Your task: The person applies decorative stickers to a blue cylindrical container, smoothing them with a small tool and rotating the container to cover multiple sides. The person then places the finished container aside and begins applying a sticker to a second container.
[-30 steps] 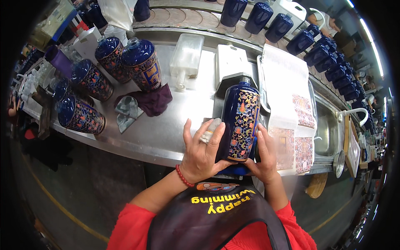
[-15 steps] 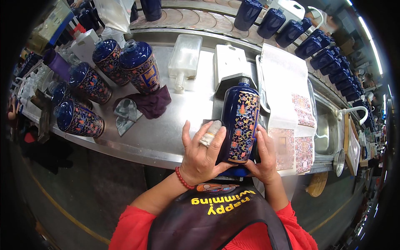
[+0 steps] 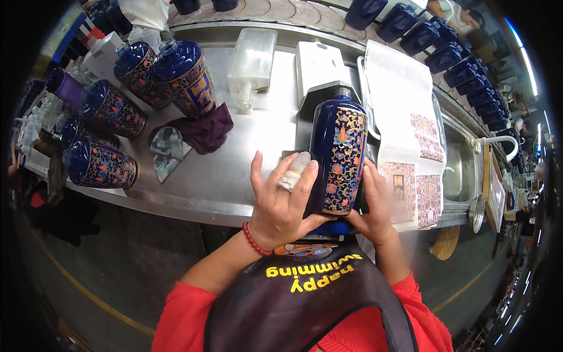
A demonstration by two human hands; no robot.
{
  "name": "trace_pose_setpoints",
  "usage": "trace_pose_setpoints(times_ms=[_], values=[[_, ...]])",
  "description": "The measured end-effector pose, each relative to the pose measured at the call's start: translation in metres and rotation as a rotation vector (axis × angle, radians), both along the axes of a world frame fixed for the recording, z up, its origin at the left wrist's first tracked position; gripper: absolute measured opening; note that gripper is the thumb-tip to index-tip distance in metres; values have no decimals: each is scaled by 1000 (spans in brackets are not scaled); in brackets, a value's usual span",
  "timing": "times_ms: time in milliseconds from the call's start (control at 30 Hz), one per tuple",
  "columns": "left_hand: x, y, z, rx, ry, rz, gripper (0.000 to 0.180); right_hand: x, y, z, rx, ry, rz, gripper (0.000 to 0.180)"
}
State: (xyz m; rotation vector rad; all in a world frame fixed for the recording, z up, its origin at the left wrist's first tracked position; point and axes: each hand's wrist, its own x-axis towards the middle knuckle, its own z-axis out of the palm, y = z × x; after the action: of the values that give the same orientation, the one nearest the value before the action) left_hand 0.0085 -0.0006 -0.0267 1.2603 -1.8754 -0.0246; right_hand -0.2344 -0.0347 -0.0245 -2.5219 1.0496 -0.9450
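Observation:
Between my two hands stands a dark blue bottle (image 3: 339,155) with a multicoloured floral panel, its clear neck pointing away from me. My left hand (image 3: 280,202) grips its lower left side, thumb near the base and some fingers held off the glass. A pale cloth wrap (image 3: 295,173) with a yellow band covers one of its fingers. From the right, my right hand (image 3: 373,202) presses the bottle's other side, its fingers partly hidden behind it. Just beyond the bottle's shoulder sits a dark angled holder (image 3: 316,94) against a white block-like container (image 3: 321,66).
Decorated blue bottles (image 3: 186,79) stand at the left by a purple cloth (image 3: 208,130) and grey scrapers (image 3: 169,151). A clear bottle (image 3: 252,61) lies farther back. Patterned decal sheets (image 3: 404,188) lie at right beside a sink (image 3: 460,170). Plain blue bottles (image 3: 443,57) line the conveyor.
The view has shifted, so the bench and its objects appear higher and slightly left. Both hands keep their hold on the bottle, with little change in grip.

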Motion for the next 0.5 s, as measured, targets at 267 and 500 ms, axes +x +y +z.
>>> trace_pose_setpoints(times_ms=[267, 500], values=[[1, -1, 0, 8, 17, -13, 92, 1, 0, 3, -14, 24, -1, 90], [2, 0, -3, 20, 47, -45, 94, 2, 4, 7, -45, 64, -36, 89]])
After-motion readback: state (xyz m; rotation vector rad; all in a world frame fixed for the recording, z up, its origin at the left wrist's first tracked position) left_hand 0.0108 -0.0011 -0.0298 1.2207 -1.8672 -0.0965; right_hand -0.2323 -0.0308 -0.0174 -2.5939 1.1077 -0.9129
